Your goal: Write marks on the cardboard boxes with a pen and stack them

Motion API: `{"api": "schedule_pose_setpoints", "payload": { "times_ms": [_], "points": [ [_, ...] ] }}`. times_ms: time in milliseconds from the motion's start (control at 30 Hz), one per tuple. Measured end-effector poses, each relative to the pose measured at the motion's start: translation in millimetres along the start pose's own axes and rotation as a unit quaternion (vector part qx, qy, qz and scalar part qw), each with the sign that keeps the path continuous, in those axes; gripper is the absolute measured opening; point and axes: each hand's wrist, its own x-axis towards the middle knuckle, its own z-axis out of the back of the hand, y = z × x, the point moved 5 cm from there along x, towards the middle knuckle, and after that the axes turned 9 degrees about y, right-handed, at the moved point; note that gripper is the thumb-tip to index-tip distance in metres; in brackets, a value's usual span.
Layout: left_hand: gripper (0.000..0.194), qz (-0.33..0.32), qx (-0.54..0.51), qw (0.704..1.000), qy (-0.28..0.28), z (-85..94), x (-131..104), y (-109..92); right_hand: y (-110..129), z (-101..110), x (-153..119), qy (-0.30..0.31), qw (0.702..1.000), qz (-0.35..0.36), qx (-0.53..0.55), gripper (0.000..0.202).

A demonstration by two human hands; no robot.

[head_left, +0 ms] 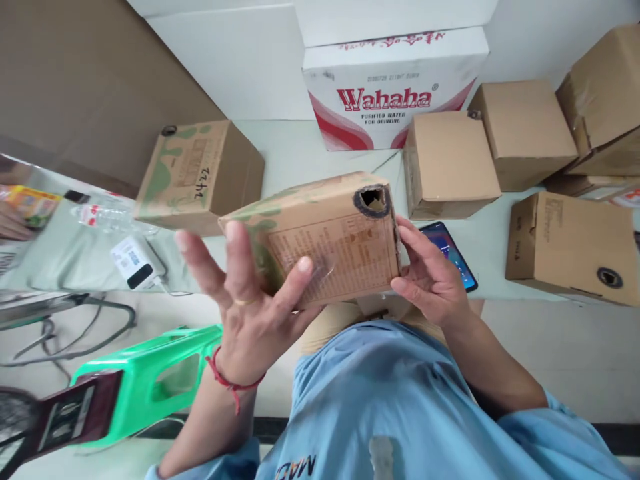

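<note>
I hold a small brown cardboard box (330, 233) with green print and a round hole near one corner, lifted above the table edge. My left hand (245, 300) cups its left end from below, fingers spread, a ring on one finger and a red string on the wrist. My right hand (425, 273) grips the box's right end. A phone (453, 257) with a lit screen lies on the table just behind my right hand.
Several cardboard boxes stand on the pale table (295, 153): a green-printed one (200, 177), plain ones (450, 167) (573, 247), and a white Wahaha water carton (395, 87). A water bottle (107, 217) and power bank (137, 263) lie left. A green plastic stool (150, 380) stands below.
</note>
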Motion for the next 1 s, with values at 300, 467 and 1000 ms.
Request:
{"api": "schedule_pose_setpoints", "payload": {
  "times_ms": [300,467,1000],
  "points": [
    [0.117,-0.04,0.057,0.997,0.029,13.7,28,-2,-27,12,-11,-0.131,0.907,-0.204,-0.345,0.037],
    [0.076,0.023,0.006,1.0,0.015,14.1,28,-11,-50,-1,1,0.083,0.735,-0.416,-0.529,0.054],
    [0.107,-0.066,0.112,0.991,0.036,-4.5,22,-37,-16,58,-26,-0.245,0.958,-0.064,0.137,0.029]
  ]
}}
